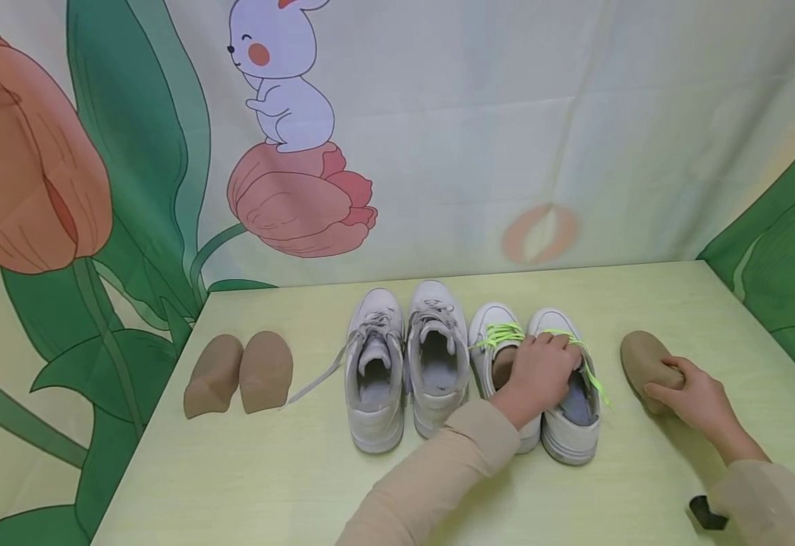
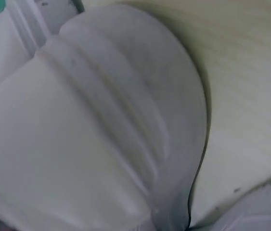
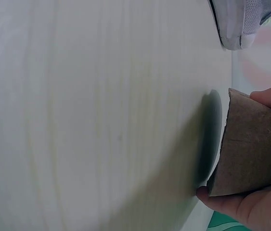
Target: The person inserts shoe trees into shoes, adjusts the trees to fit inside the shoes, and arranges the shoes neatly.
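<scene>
My right hand [image 1: 701, 398] holds a brown moulded-paper shoe insert [image 1: 643, 364] at the right of the table, thumb on one side and fingers on the other. In the right wrist view its cut end of the insert [image 3: 255, 144] faces the camera. My left hand [image 1: 541, 371] grips the rightmost white sneaker [image 1: 571, 440] near its tongue and green laces; the fingertips are hidden. Beside it, a matching green-laced sneaker [image 1: 493, 315] has a brown insert [image 1: 504, 365] in its opening, partly covered by the hand. A sneaker heel [image 2: 77, 144] fills much of the left wrist view.
Two white sneakers with grey laces, a left one [image 1: 377, 425] and a right one [image 1: 438, 406], stand left of the green-laced pair. Two more brown inserts [image 1: 215, 375] [image 1: 266, 371] lie at the table's left. A printed curtain [image 1: 438, 152] hangs behind the table [image 1: 268, 478].
</scene>
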The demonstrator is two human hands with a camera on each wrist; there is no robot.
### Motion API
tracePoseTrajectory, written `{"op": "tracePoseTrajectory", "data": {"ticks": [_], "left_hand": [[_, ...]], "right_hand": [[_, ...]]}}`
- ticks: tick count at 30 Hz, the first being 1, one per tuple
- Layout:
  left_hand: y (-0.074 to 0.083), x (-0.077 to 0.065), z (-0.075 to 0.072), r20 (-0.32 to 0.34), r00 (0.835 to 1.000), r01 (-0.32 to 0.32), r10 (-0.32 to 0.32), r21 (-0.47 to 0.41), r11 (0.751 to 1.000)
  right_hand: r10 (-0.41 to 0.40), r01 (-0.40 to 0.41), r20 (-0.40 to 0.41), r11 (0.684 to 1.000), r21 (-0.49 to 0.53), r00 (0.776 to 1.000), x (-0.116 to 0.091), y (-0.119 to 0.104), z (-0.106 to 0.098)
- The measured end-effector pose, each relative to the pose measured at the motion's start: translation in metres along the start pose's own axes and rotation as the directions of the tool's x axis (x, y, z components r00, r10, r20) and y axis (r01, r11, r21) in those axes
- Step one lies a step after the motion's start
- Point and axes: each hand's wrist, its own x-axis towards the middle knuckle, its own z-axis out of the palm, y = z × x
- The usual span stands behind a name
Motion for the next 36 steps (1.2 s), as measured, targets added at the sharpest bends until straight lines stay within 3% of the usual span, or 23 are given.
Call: {"op": "tracePoseTrajectory", "data": {"ticks": [6, 15, 24, 36], "left_hand": [[-0.009, 0.002, -0.008, 0.103, 0.991, -0.084, 0.083, 0.000, 0.996], [-0.014, 0.002, -0.012, 0.209, 0.971, -0.122, 0.112, 0.038, 0.992], [-0.018, 0.003, -0.012, 0.155, 0.976, -0.157, 0.154, 0.001, 0.988], [-0.038, 0.004, -0.016, 0.079, 0.955, -0.277, 0.284, -0.095, 0.956]], "right_hand": [[-0.001, 0.001, -0.002, 1.000, -0.002, 1.000, 0.000, -0.001, 0.000], [-0.010, 0.010, -0.007, 1.000, -0.002, 1.000, -0.001, 0.000, 0.000], [-0.012, 0.012, -0.017, 1.000, 0.000, 1.000, 0.000, 0.001, 0.000], [-0.013, 0.013, -0.014, 1.000, 0.007, 1.000, -0.001, -0.001, -0.001]]}}
